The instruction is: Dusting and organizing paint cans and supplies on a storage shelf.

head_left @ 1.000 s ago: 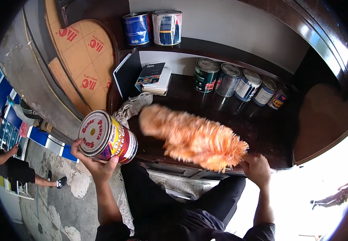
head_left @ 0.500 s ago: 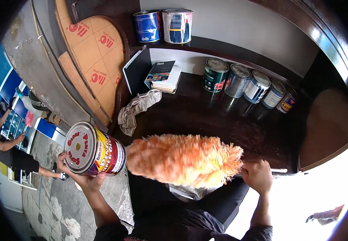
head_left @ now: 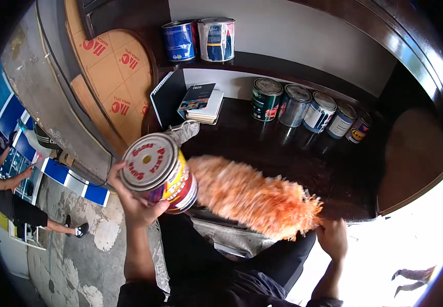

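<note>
My left hand [head_left: 140, 211] grips a paint can [head_left: 178, 187] with a yellow and red label and a silver lid, held tilted in the air before the dark shelf. An orange fluffy duster [head_left: 262, 199] stretches across the middle, its far left end beside the can and partly blurred by motion. At the duster's right end my right hand [head_left: 332, 239] is closed around its handle, which the fingers mostly hide. Whether the duster touches the can, I cannot tell.
Several paint cans [head_left: 292, 106] line the dark desk [head_left: 282, 153]. Two larger cans [head_left: 216, 40] stand on the upper shelf. Books [head_left: 204, 105], a black spiral notebook [head_left: 168, 100] and a grey cloth [head_left: 184, 132] lie at the left. Another person [head_left: 14, 194] is at far left.
The paint can has moved right and up in my left hand. The duster has tilted, its left end higher and its right end lower. My right hand has dropped slightly.
</note>
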### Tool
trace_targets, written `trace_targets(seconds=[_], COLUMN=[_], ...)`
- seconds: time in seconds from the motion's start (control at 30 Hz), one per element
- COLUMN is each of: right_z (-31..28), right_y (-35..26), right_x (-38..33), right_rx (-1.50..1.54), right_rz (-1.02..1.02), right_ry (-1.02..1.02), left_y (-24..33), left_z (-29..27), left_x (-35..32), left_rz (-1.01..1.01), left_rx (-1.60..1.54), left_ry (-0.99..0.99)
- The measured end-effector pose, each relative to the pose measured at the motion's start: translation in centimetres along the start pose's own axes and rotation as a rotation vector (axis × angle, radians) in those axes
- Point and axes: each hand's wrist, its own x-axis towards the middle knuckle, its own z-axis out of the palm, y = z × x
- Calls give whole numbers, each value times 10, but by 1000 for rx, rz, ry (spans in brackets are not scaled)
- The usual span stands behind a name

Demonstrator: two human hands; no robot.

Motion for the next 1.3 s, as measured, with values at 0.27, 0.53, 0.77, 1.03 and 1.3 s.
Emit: trace_targets(seconds=[0.27,0.53,0.77,1.03,1.3], right_z=[1,-21,-4,-9,40], right_y=[41,28,64,18,-52], right_x=[-64,-69,-53,-19,-44], right_rx=[325,-371,-96,-146,172], right_rz=[662,51,162,482,297], right_ry=[104,238,330,97,-22], left_y=[-56,-119,-103,-98,-109], left_z=[90,113,122,111,110], left_x=[18,-22,-13,-15,-19], left_rz=[10,152,-86,-139,-76], left_rx=[-66,196,-78,-75,53], left_ry=[-333,-450,-365,-464,-473])
